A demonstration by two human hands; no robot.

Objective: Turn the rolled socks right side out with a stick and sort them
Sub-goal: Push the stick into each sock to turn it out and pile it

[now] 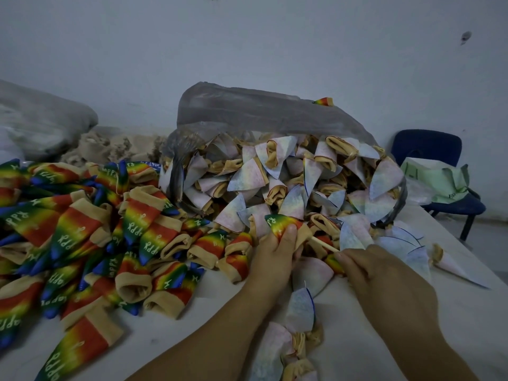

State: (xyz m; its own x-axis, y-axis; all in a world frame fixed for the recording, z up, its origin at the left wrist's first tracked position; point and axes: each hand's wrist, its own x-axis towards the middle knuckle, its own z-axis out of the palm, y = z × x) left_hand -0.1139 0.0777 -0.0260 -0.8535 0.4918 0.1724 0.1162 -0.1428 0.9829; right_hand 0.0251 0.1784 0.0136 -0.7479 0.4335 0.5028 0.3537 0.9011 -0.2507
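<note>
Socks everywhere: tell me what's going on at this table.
A person is turning socks right side out. The left hand grips a rainbow sock while the right hand holds a thin stick pointed into it. Finished rainbow socks are piled to the left; pale inside-out socks spill from a plastic bag behind.

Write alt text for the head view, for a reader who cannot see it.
A left hand grips a rainbow sock while the right hand pinches a thin wooden stick aimed at it. Left of them a pile of rainbow socks lies on a white table; behind, a clear plastic bag spills pale inside-out socks.
</note>
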